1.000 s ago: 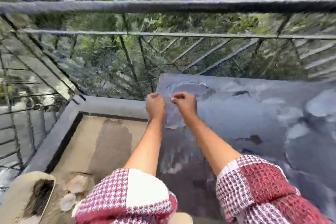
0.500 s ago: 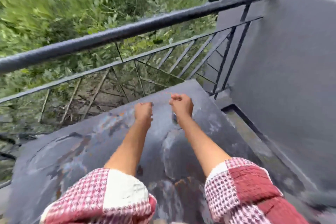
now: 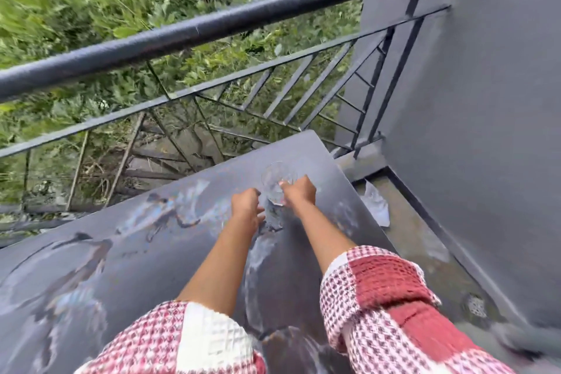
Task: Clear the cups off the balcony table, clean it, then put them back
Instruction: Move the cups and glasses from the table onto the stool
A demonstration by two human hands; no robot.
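A clear glass cup [image 3: 275, 180] is near the far right corner of the dark grey, wet-streaked balcony table [image 3: 127, 252]. My right hand [image 3: 299, 191] grips the cup from its right side, fingers curled round it. My left hand [image 3: 247, 206] hovers just left of the cup with fingers loosely spread, holding nothing. Whether the cup's base touches the table I cannot tell. No other cup shows.
A black metal railing [image 3: 212, 24] runs behind the table, with green bushes beyond. A grey wall [image 3: 485, 130] stands on the right. A crumpled white wrapper [image 3: 376, 203] lies on the balcony floor [image 3: 425, 246] between table and wall.
The view swung from the table's left end to its right end. Both hands were curled fists close together; now the left hand has loosened and the right hand holds a glass cup.
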